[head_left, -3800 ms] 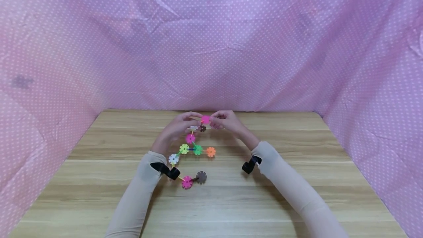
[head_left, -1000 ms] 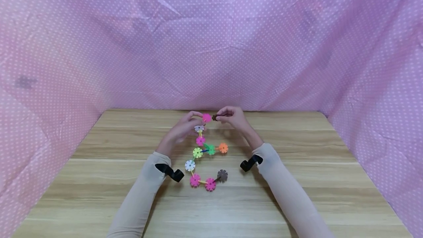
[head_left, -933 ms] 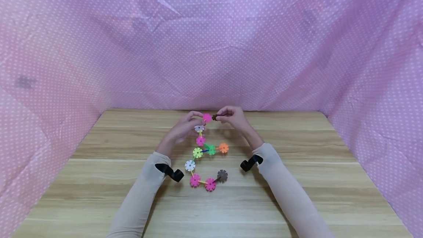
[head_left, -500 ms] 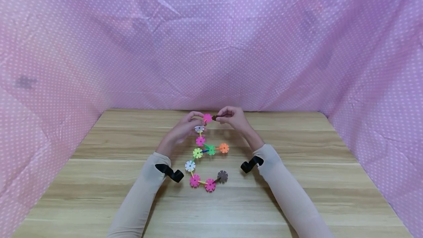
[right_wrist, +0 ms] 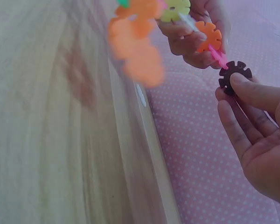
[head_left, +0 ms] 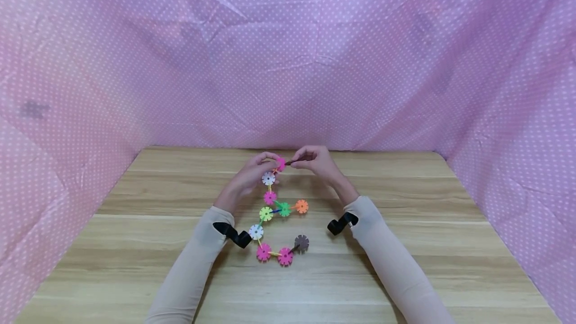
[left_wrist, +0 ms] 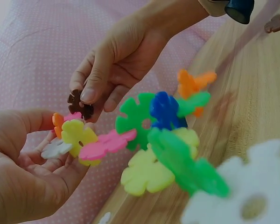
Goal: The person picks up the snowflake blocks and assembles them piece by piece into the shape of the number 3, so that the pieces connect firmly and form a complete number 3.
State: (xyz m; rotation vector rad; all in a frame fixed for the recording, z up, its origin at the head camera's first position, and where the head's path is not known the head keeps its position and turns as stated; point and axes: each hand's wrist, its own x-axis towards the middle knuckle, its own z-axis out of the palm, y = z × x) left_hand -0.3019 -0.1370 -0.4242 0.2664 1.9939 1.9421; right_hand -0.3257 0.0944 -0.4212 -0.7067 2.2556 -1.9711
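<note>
A chain of notched interlocking discs hangs across the head view, with a green disc (head_left: 284,209) and an orange disc (head_left: 302,206) on a side branch. My left hand (head_left: 252,171) pinches its far end, around an orange disc (right_wrist: 209,37) beside a pink disc (right_wrist: 218,57). Between thumb and fingers, my right hand (head_left: 317,164) pinches a dark brown disc (right_wrist: 235,77), whose edge meets the pink disc in the right wrist view. How deep their notches sit together cannot be told. At the chain's near end are a pink disc (head_left: 285,257) and another brown disc (head_left: 302,243).
Below lies a wood-grain table (head_left: 405,244). Pink dotted cloth (head_left: 288,64) surrounds it at the back and sides. A black wrist camera (head_left: 234,235) sits on each sleeve. A small white thing (right_wrist: 141,95) shows at the table edge.
The right hand, earlier at the pink disc, came to hold the brown disc and has moved left, bringing it against the pink disc. The chain has turned slightly and shifted toward the person.
</note>
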